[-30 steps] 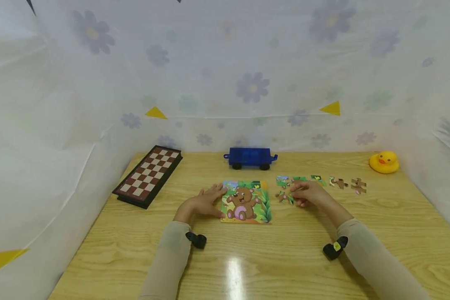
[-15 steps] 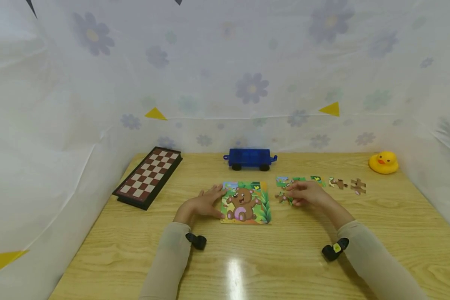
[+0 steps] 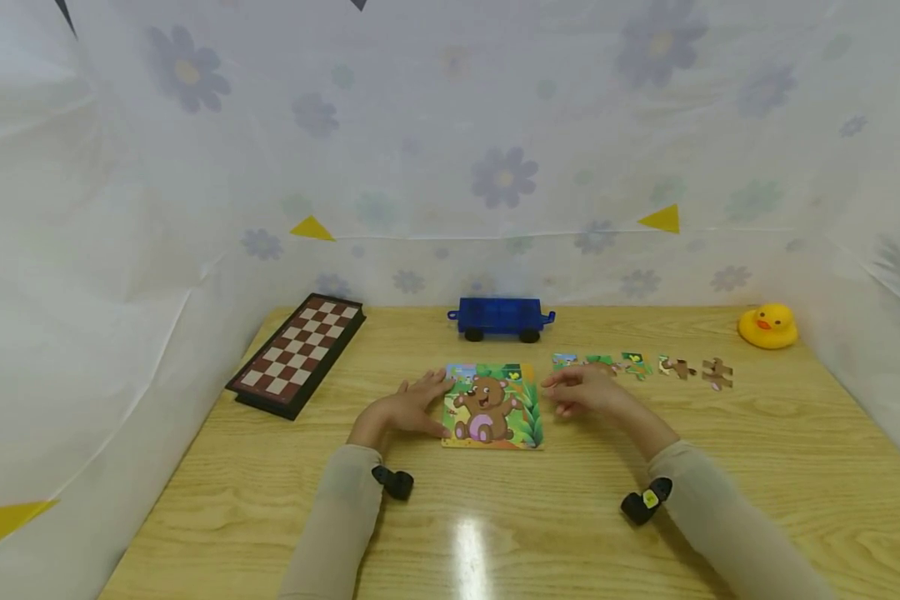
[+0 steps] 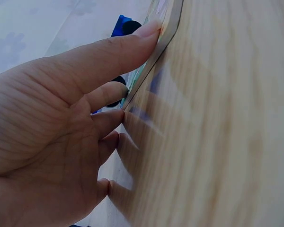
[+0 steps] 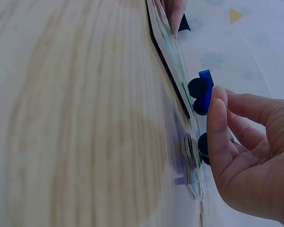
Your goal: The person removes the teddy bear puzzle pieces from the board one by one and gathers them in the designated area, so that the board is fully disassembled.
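Note:
In the head view, a square bear picture puzzle (image 3: 487, 408) lies flat on the table. My left hand (image 3: 407, 408) rests at its left side with spread fingers; the thumb (image 4: 149, 29) touches the puzzle's edge in the left wrist view. My right hand (image 3: 588, 392) hovers by the puzzle's right edge. Its thumb and index fingertips (image 5: 217, 92) come together in the right wrist view, and I see nothing between them. Behind that hand lie several loose puzzle pieces, among them a green one (image 3: 636, 365) and brown ones (image 3: 677, 367). Some are partly hidden by the hand.
A blue toy wagon (image 3: 499, 317) stands at the back of the wooden table (image 3: 540, 517). To the left lies a folded checkered game board (image 3: 300, 354). A yellow rubber duck (image 3: 767, 325) sits at the far right, near the flowered cloth backdrop (image 3: 420, 167).
My right hand has moved left from the loose pieces to the puzzle's right edge, uncovering the green piece and covering the nearest brown one. The left hand has stayed still.

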The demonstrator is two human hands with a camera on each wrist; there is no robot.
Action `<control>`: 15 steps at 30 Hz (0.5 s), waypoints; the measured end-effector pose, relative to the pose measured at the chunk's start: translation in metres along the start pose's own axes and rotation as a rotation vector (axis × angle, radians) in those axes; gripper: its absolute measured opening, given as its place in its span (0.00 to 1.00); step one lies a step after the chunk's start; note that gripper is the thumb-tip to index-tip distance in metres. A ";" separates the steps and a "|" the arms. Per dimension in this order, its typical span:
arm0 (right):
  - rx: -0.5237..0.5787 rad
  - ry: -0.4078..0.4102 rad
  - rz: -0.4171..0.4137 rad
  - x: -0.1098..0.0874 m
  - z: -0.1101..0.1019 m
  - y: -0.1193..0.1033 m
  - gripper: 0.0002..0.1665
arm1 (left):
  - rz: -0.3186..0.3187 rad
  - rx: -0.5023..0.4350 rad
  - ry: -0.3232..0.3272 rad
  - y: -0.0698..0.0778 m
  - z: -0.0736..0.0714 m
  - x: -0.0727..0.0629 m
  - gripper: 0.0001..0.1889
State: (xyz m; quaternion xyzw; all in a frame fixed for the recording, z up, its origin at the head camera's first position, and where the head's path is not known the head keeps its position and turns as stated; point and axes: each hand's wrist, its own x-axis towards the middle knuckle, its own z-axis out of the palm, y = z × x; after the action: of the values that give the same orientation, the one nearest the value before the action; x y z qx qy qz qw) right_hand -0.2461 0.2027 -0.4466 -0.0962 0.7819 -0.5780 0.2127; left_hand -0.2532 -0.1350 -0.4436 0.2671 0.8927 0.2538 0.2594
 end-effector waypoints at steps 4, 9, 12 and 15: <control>0.028 -0.035 0.012 0.005 0.010 -0.002 0.23 | 0.003 -0.007 -0.003 0.001 0.000 -0.001 0.47; 0.012 -0.076 0.019 0.011 0.025 -0.008 0.22 | 0.004 -0.007 -0.005 0.001 0.000 -0.001 0.46; 0.009 -0.101 0.017 0.015 0.034 -0.011 0.21 | 0.004 -0.009 -0.001 0.001 0.000 -0.001 0.46; -0.009 -0.130 -0.006 0.018 0.045 -0.013 0.19 | 0.002 -0.010 0.001 0.001 0.000 0.000 0.46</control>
State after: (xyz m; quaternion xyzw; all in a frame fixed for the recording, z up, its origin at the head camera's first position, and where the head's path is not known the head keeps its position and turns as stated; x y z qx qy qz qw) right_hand -0.2436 0.1528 -0.4492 -0.1368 0.7688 -0.5676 0.2609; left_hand -0.2529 -0.1347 -0.4433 0.2668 0.8912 0.2588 0.2602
